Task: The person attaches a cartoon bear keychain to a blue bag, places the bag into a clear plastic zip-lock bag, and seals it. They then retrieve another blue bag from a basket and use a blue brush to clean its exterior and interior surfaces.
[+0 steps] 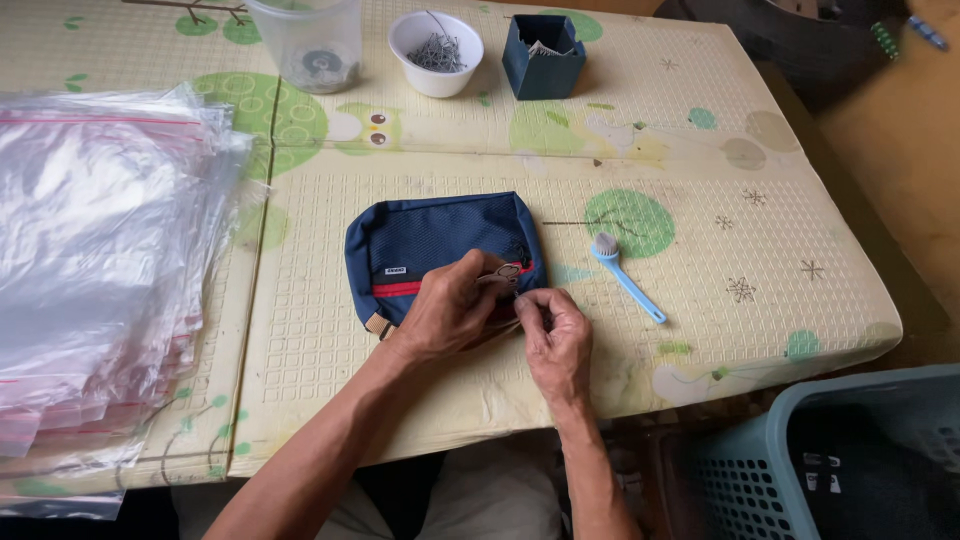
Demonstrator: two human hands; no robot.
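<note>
Head view, looking down at my work surface. A navy fabric pouch with rounded corners lies flat on a cream foam mat, whose surface is embossed with a fine square grid and printed with green circles, trees and an owl. The pouch face is mesh-textured, with a red band and a small pale label along its near edge and a tan tab at its near-left corner.

My left hand rests on the near edge of the pouch, fingers curled and pinching a small pale tag against the fabric. My right hand, just right of the left and at the pouch's near-right corner, is closed with fingertips pinched together; whatever they grip is too small to make out.

Just right of the pouch lies a light-blue plastic brush with a slim handle and a short grey bristle head, apart from the fabric. Beyond the pouch stand three containers: a clear plastic tub, a round white cup filled with thin grey metal pins, and a square dark-blue box. Well left of the pouch sits a thick stack of glossy clear zip bags with red seal strips. Near and far right of the pouch, off the mat, stands a teal plastic basket with perforated walls.
</note>
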